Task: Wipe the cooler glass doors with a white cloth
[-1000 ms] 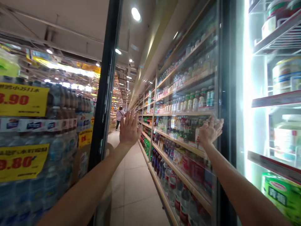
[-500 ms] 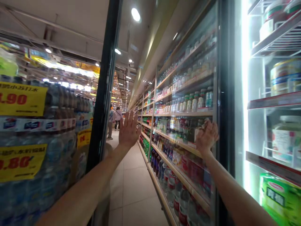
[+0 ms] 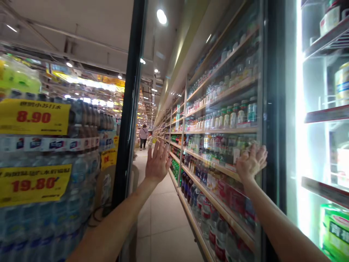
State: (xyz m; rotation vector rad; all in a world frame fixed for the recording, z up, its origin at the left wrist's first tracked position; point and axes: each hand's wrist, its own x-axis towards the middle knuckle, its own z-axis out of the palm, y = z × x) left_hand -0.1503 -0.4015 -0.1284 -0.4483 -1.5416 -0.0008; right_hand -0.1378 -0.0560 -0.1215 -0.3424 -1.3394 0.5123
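A glass fridge door with black frames stands swung out in front of me. My left hand lies flat on the glass, fingers stretched and spread, holding nothing. My right hand presses on the same pane close to its right-hand frame, with its fingers up and apart. Both forearms reach forward from the bottom of the view. Through the glass I see the aisle and long drink shelves.
The lit fridge interior at right holds jars and green packs on wire shelves. Stacked water bottles with yellow price tags fill the left. The tiled aisle floor runs ahead, where a person walks far off.
Both hands stay on the glass. The door frames have shifted slightly right in view. My right hand's fingers, curled half a second ago, are spread now.
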